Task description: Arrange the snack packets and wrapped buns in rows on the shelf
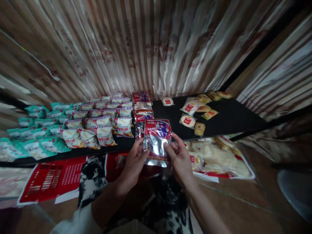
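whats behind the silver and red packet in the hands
Behind the silver and red packet, held by the left hand and right hand, a column of similar red packets runs back on the black shelf. The nearest one is partly covered.

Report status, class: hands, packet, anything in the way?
Left hand and right hand both gripping the silver packet. Packet held above shelf edge. Nothing blocking.
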Tool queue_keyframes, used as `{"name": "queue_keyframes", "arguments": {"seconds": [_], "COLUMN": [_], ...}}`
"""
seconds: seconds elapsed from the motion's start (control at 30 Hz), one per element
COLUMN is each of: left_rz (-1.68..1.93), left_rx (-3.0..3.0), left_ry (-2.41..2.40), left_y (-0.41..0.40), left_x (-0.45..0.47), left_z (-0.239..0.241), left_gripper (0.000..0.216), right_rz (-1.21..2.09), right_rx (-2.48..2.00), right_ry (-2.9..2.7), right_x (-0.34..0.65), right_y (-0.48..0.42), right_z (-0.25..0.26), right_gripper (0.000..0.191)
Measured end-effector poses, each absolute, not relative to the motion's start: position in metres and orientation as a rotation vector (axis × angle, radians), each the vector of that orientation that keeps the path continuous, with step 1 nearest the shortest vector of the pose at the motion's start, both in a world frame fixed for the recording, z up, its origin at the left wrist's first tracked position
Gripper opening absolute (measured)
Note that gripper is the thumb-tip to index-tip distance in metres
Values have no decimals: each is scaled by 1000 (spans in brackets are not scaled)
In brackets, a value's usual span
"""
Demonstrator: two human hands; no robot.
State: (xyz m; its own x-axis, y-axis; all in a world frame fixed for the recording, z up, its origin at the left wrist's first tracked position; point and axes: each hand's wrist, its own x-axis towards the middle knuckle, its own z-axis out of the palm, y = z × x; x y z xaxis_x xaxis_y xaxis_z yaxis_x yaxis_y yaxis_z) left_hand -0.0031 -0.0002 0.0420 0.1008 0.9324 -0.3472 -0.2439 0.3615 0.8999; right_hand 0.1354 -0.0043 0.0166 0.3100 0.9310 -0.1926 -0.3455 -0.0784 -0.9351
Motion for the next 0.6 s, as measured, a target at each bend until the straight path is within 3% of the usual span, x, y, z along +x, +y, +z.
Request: {"name": "queue_keyframes", "arguments": {"seconds": [0.23,0.43,0.6], "left_rz": [1260,1243,1191], "left_rx": [974,981,1085], "left_ry": [1116,1253,1384], "left_y": [58,107,122], "left_x": [10,6,-5], "left_z": [67,41,15], "left_gripper": [62,67,35], "right_rz": [917,773,597], "right_rx": [-1186,-1435,-1593], "right_ry": [-938,-1221,-1440], "right_x": [135,144,142], "right_y": [73,137,152], "right_z": [43,16,-4], "right_gripper": [63,61,45]}}
